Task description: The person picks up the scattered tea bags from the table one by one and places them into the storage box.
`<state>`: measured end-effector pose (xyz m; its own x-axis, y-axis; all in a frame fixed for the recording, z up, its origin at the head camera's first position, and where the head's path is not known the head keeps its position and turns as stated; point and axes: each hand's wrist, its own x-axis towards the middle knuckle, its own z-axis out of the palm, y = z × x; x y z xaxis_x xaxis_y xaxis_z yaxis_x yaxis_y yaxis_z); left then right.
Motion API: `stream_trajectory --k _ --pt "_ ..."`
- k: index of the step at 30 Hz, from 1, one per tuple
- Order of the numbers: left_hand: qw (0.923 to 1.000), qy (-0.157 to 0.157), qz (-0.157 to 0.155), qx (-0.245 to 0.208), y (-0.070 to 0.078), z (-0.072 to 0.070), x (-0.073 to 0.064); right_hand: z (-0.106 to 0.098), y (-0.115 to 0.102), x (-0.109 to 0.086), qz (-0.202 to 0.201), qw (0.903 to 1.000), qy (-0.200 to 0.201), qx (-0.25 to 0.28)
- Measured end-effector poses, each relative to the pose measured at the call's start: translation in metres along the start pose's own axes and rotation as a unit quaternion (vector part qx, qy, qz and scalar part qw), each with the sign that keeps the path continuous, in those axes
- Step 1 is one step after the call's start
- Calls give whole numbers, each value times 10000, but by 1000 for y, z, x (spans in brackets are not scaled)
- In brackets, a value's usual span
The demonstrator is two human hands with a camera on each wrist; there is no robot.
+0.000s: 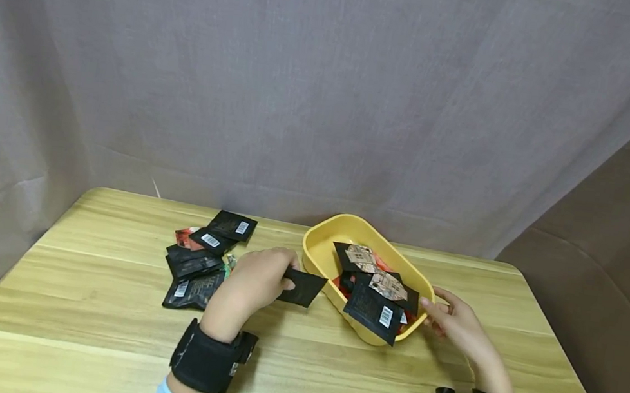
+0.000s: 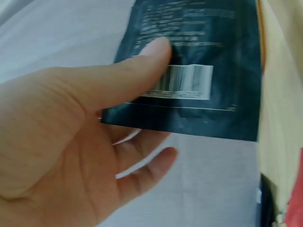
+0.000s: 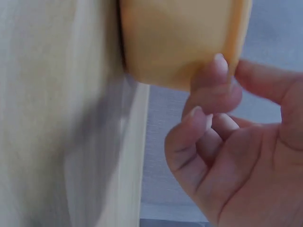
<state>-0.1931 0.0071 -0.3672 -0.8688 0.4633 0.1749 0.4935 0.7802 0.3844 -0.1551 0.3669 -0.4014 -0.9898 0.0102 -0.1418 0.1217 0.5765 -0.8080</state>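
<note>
My left hand pinches a black packet between thumb and fingers, just left of the yellow basket. In the left wrist view a white barcode and small print show on the face of that black packet, beside the thumb. My right hand grips the basket's right rim. Seen from the right wrist, thumb and fingertips pinch the edge of the basket. Inside the basket several black packets and some red ones lie heaped, one of them overhanging the front rim.
On the left of the wooden table lies a loose pile of black packets, with a red packet among them. A grey cloth hangs behind the table's back edge.
</note>
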Motion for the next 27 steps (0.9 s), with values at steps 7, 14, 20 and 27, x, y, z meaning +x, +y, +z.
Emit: stream_trajectory --k 7,14,20,27 --pt "9876 1319 841 107 19 -5 -1 7 -3 -1 -96 9994 304 -123" --pt "9641 1957 1697 579 52 24 10 11 -7 -2 -46 9988 412 -245" --pt "9559 1507 2064 1449 77 60 13 13 -7 -1 58 9988 383 -297" --pt "9754 172 1675 1421 83 72 11 12 -5 0 67 9986 407 -329"
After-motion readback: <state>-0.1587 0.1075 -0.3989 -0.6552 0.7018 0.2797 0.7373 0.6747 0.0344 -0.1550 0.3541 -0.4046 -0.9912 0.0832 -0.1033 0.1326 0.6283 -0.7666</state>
